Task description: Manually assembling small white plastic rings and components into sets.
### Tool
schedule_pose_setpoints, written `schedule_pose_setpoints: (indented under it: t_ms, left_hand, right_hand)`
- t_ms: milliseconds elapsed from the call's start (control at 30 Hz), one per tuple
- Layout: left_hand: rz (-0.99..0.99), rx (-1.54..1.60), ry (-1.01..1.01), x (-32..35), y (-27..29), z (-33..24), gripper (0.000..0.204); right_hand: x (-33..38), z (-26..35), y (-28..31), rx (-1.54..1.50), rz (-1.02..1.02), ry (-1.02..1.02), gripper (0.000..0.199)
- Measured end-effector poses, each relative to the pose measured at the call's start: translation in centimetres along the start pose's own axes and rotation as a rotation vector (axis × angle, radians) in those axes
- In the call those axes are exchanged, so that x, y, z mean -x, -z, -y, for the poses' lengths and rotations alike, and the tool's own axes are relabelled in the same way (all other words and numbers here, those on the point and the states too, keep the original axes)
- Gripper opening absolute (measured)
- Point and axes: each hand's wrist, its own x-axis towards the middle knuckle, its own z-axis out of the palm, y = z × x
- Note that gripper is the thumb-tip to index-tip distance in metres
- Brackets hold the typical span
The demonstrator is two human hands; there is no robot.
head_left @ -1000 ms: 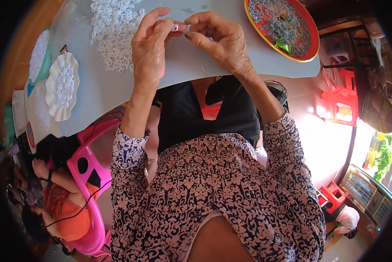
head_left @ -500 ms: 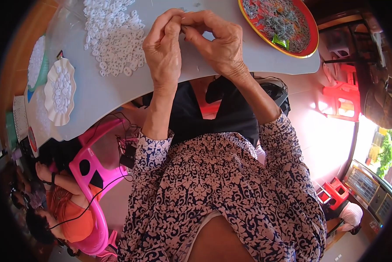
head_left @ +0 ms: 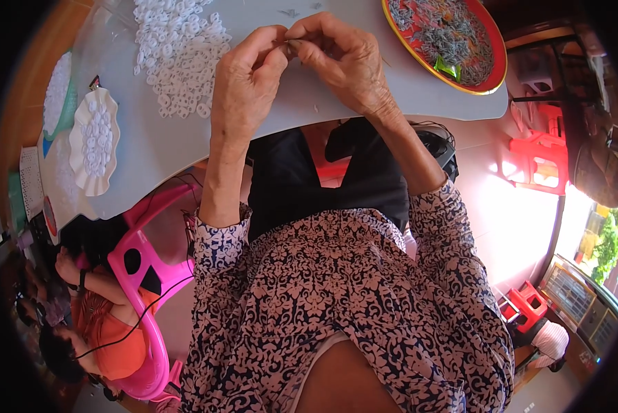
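Observation:
My left hand [head_left: 245,88] and my right hand [head_left: 350,67] meet above the grey table. Thumbs and forefingers of both pinch together on a small greyish piece [head_left: 293,45], mostly covered by the fingertips; its kind is too small to make out. Left of my hands spreads a pile of small white oval plastic pieces [head_left: 178,65] with holes in them. To the right, a red plate with a yellow rim [head_left: 496,47] holds many thin grey pieces [head_left: 457,38] and a small green packet [head_left: 448,69]. A few grey bits [head_left: 289,12] lie beyond my fingers.
A white scalloped dish [head_left: 81,177] with white pieces stands at the table's left, beside a green container [head_left: 68,113] of white pieces. A pink chair [head_left: 159,344] with a seated person in orange [head_left: 119,344] is at lower left. Red stools [head_left: 544,158] stand at right.
My left hand has shifted left and slightly down, its wrist swinging outward. Both hands' fingertips now sit a little lower, still meeting, and the small greyish piece shows between them.

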Motion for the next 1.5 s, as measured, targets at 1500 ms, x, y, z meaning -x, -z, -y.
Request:
schedule_pose_setpoints:
  t_ms: [1500]
  left_hand:
    - [0.041,0.495,0.197,0.9,0.4,1.9,0.017]
  right_hand:
    - [0.1,0.4,-0.2,-0.078,-0.021,0.019,0.020]
